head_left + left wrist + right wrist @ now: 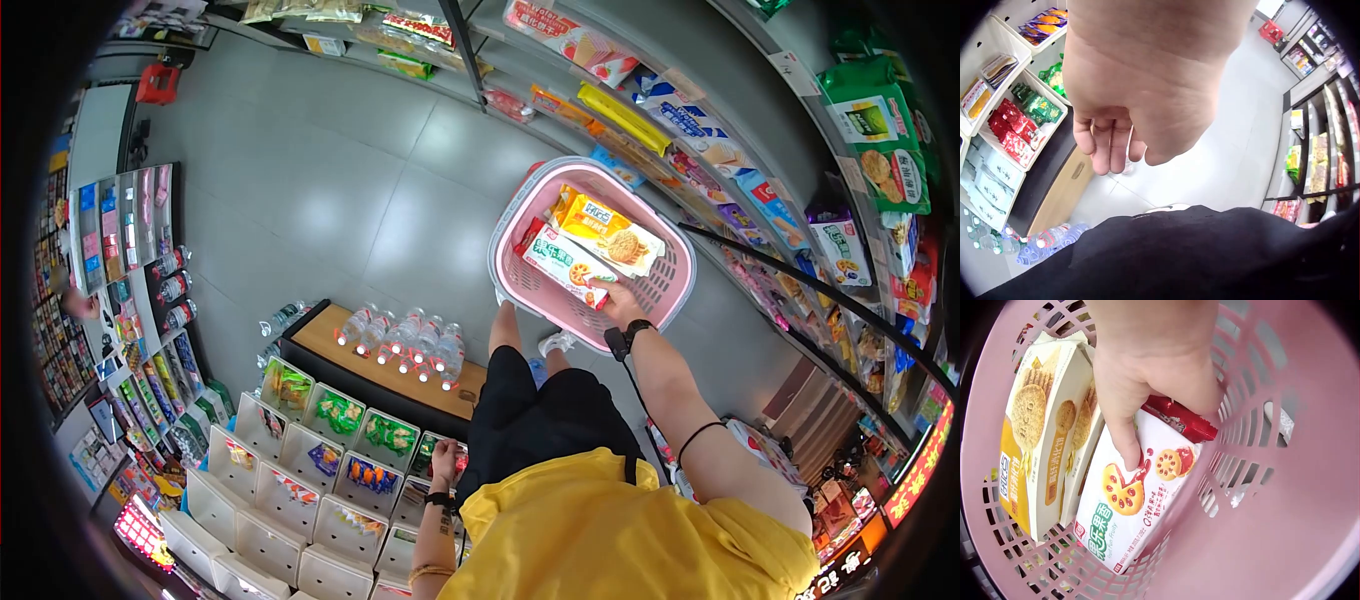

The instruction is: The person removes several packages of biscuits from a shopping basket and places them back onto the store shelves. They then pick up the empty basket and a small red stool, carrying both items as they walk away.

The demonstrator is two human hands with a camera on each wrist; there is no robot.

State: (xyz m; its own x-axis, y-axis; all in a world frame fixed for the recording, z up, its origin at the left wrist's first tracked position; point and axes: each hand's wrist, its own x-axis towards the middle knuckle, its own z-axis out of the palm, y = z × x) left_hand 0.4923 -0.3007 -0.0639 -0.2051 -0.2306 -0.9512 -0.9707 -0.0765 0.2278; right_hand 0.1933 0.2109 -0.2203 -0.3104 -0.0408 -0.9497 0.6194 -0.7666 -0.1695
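Observation:
Inside a pink basket [680,268], my right hand [622,303] holds a white and red biscuit packet [565,264] by its near end. The right wrist view shows one finger lying along the printed face of this biscuit packet [1141,481], which has round jam biscuits on it. Beside it lean yellow and cream biscuit packets [1029,425], one against another, against the basket wall [982,425]. My left hand [446,462] hangs by my thigh near the snack bins. Its fingers are loosely curled around nothing in the left wrist view.
Shelves of packaged biscuits [690,120] run along the right, close to the basket. To the left stand tiered white snack bins [295,495] and a wooden-topped low counter [320,335] with several water bottles [430,345]. Grey tiled floor [300,180] stretches ahead.

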